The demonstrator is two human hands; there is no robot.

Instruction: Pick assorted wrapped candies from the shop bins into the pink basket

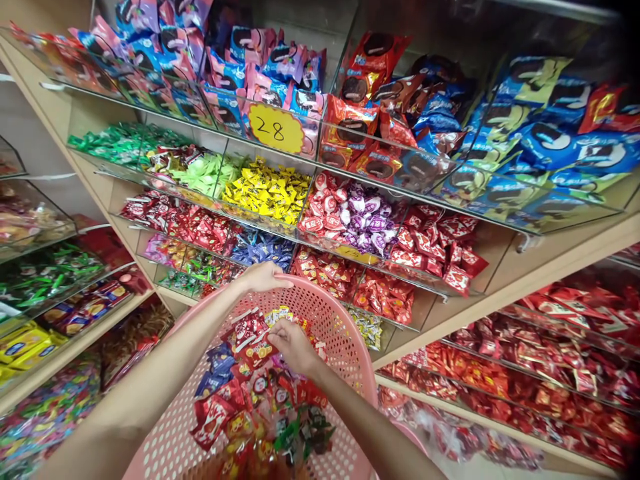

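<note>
My left hand (263,277) is closed over the far rim of a pink perforated plastic basket (357,353), which is tilted toward me. Inside the basket lies a mixed pile of wrapped candies (265,393) in red, blue, yellow and green. Over this pile, my right hand (295,343) has its thumb and fingers pinched at the edge of a red candy packet (256,347) with an orange fruit print. The fingertips partly cover that packet. Blue-wrapped candies (220,367) lie to its left, and green ones (295,433) sit nearer to me.
Ahead rise tiered shelves with clear dividers, holding yellow candies (270,193), purple candies (370,217) and blue cookie packs (560,147). A yellow price tag (276,128) reads 28. More candy shelves stand at left and right. A wooden shelf edge (500,300) slants along the right.
</note>
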